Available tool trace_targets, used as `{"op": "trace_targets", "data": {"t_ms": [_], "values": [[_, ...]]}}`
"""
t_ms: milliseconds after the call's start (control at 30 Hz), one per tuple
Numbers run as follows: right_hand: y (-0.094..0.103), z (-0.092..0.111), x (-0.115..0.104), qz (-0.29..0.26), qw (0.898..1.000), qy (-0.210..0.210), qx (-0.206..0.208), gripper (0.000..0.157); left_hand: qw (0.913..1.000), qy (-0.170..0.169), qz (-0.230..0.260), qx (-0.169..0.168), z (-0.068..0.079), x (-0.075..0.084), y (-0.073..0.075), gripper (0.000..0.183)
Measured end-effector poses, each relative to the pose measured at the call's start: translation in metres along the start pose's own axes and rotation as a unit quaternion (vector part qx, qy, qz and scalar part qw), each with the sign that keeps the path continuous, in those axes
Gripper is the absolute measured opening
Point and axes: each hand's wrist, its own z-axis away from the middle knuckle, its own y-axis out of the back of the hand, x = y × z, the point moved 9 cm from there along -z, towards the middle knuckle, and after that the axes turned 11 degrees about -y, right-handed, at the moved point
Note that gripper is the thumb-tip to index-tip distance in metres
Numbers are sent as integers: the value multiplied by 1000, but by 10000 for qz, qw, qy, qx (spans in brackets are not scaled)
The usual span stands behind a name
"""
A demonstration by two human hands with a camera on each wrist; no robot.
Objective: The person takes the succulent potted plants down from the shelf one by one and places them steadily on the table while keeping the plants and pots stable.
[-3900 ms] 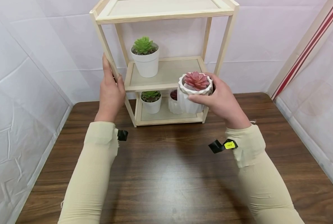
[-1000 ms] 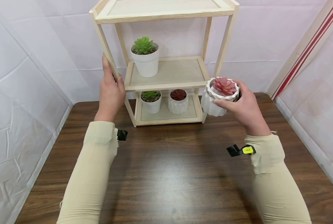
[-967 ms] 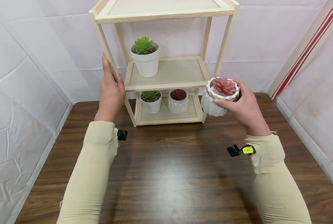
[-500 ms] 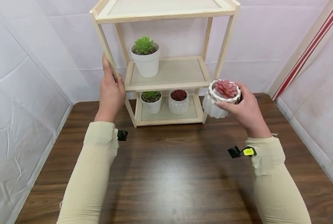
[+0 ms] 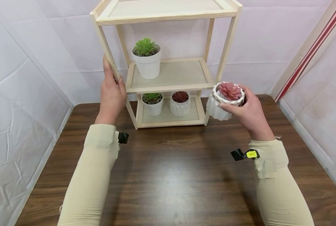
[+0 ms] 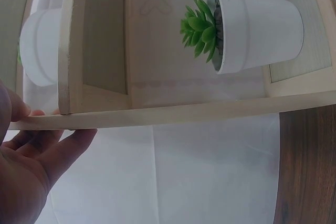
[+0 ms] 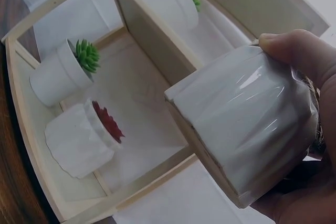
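My right hand (image 5: 251, 114) holds a white fluted pot (image 5: 220, 110) with a pink-red succulent (image 5: 230, 90) off the right front of the wooden shelf rack (image 5: 169, 88). Thumb and fingers grip it near the rim; in the right wrist view the glossy pot (image 7: 247, 119) shows its side and base edge. My left hand (image 5: 111, 94) grips the rack's left front post (image 5: 107, 47), thumb and fingers on either side of it. A white pot (image 5: 148, 66) with a bright green succulent stands at the left of the middle shelf.
The bottom shelf bears a small white pot (image 5: 153, 108) with a green succulent and a fluted white pot (image 5: 180, 108) with a dark red one. The rack stands at the back of the brown wooden table (image 5: 168, 175). White sheeting (image 5: 269, 37) hangs behind and at both sides.
Earlier, the right hand held the fluted pot in front of the rack's right side. It has moved right, off the rack's front, then slightly lower. The left hand stays on the post.
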Motion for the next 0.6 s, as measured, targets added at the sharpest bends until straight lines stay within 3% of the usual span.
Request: {"op": "trace_targets", "data": {"t_ms": [600], "values": [[7, -5, 10, 16, 9998, 18, 174, 75, 9999, -42, -44, 84, 1, 0, 1, 68]]}}
